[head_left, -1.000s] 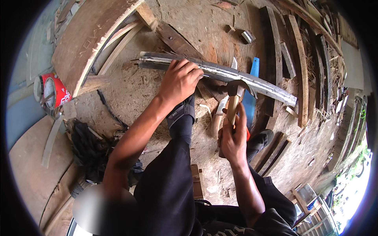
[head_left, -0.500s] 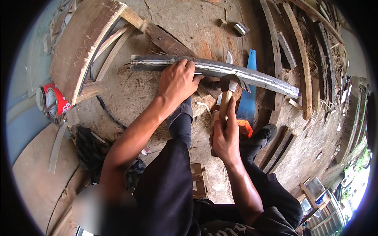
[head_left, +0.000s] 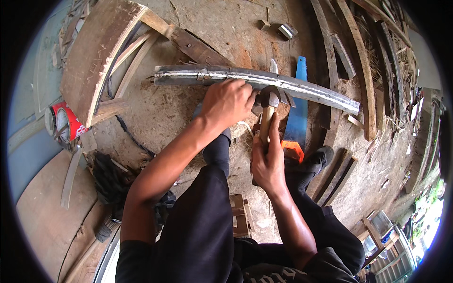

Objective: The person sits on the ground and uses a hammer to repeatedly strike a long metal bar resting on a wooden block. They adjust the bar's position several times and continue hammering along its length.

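Observation:
A long, slightly curved grey wooden beam (head_left: pixel 314 93) with a white stripe along its length lies crosswise before me. My left hand (head_left: pixel 227 101) is closed at its near edge, fingers curled against the wood; the fingertips are hidden. In my right hand (head_left: pixel 269 165) is a hammer (head_left: pixel 266 122), gripped by its pale wooden handle. Its metal head is up beside my left thumb, close to the beam's near edge. A handsaw (head_left: pixel 296 120) with a blue blade and orange handle lies partly under the beam, right of the hammer.
Long timbers (head_left: pixel 358 70) lie along the right. A large wooden panel (head_left: pixel 101 47) leans at upper left, near a red can (head_left: pixel 71 123). A worn board (head_left: pixel 200 47) is beyond the beam, and a small metal cylinder (head_left: pixel 287 31) lies farther off. My shod foot (head_left: pixel 318 159) is beside the saw.
My left hand has slid right along the beam and nearer to me, its fingers now at the near edge. The hammer head has shifted slightly left, closer to my left thumb.

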The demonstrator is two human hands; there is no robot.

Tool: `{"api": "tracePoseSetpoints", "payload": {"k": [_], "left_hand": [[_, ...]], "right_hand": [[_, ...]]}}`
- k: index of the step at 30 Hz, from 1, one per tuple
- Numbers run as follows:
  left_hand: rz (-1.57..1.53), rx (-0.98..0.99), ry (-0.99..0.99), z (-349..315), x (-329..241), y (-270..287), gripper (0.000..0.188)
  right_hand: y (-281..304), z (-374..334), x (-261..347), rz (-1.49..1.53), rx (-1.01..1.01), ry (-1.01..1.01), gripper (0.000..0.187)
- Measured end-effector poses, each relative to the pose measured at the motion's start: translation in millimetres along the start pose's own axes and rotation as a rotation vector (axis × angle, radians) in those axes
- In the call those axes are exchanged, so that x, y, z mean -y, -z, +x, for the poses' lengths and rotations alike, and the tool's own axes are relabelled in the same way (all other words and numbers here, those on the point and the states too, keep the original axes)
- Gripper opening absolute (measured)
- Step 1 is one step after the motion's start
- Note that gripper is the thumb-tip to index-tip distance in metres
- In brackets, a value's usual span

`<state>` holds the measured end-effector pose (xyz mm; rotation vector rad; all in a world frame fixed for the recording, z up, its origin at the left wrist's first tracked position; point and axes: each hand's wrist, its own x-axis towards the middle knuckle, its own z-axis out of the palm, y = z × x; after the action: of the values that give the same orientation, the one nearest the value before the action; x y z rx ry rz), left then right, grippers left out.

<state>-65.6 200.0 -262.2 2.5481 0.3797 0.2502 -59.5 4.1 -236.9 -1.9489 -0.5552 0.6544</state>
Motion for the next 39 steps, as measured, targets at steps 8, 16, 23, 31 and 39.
{"api": "tracePoseSetpoints", "payload": {"k": [8,16,23,31,39], "left_hand": [[-0.348,-0.098,0.075,-34.2,39.1,30.0,0.021],[-0.267,0.055,0.009,-87.5,43.4,7.6,0.016],[-0.299,-0.035,0.026,-78.1,44.0,13.3,0.018],[-0.021,-0.227,-0.133,-16.1,66.8,32.2,0.064],[0.271,-0.007,-0.106,-8.9,85.0,11.7,0.083]], "right_hand": [[27.9,13.8,41.0,0.359,0.121,-0.404,0.075],[43.8,23.8,24.9,0.793,0.290,-0.235,0.046],[33.1,46.0,26.8,0.313,0.125,0.021,0.058],[23.3,123.6,30.7,-0.222,-0.145,0.610,0.020],[13.8,126.2,29.3,0.538,-0.169,0.123,0.020]]}}
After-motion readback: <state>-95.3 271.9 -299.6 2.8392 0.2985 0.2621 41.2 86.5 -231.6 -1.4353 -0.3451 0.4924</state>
